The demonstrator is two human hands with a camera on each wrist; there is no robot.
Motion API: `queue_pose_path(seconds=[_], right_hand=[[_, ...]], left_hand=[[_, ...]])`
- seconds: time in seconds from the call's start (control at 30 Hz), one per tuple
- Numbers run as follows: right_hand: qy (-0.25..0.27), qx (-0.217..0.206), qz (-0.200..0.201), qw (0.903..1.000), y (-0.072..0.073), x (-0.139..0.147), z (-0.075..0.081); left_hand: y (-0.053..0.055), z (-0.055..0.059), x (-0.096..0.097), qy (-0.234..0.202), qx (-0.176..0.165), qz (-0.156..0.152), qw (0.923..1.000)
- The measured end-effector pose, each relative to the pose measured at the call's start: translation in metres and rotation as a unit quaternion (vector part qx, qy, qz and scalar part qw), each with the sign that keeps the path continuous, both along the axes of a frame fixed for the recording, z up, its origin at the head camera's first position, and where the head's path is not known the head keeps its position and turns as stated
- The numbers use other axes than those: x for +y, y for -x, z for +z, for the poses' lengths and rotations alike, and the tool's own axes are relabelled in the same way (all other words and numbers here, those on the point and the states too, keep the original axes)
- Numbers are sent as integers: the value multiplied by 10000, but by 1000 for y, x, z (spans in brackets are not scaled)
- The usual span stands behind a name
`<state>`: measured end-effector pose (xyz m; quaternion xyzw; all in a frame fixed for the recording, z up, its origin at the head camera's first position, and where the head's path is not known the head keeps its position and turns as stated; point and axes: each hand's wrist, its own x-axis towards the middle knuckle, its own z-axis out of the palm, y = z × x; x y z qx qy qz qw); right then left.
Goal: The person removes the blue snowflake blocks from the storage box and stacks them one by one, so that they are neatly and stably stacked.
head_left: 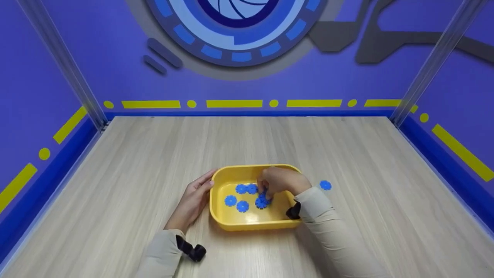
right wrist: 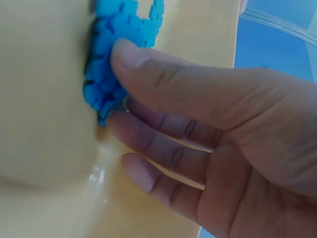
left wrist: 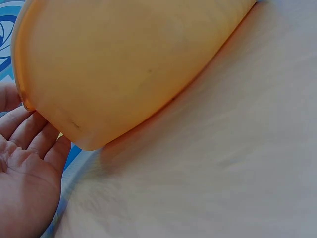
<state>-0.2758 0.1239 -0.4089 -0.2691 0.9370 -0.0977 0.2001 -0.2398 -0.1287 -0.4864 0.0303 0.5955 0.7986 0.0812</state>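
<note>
In the head view, a yellow plastic bin [head_left: 256, 224] stands on the table with several blue notched interlocking discs [head_left: 242, 206] on its floor. My left hand [head_left: 195, 199] grips the bin's left end, thumb at the rim; the left wrist view shows the fingers [left wrist: 42, 136] against the outer wall. Inside the bin, my right hand [head_left: 283, 179] reaches down from the right. Its thumb [right wrist: 130, 54] and fingers pinch at a heap of blue discs [right wrist: 106, 74] in the right wrist view. The hand partly hides this heap from the head camera.
One loose blue disc [head_left: 325, 185] lies on the wooden table [head_left: 154, 154] to the right of the bin, beside my right sleeve. Blue-purple panels [head_left: 239, 88] with yellow marks wall the table at the back and both sides. Black straps circle both wrists.
</note>
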Motion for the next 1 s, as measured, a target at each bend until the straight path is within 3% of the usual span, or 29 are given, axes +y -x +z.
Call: queue_pose_path(seconds=[0.33, 1.0], right_hand=[[145, 0, 258, 9996, 1, 2, -2], [118, -112, 255, 9995, 1, 4, -2]], left_hand=[[-1, 0, 0, 94, 39, -20, 9999], [-1, 1, 0, 127, -25, 29, 9999]])
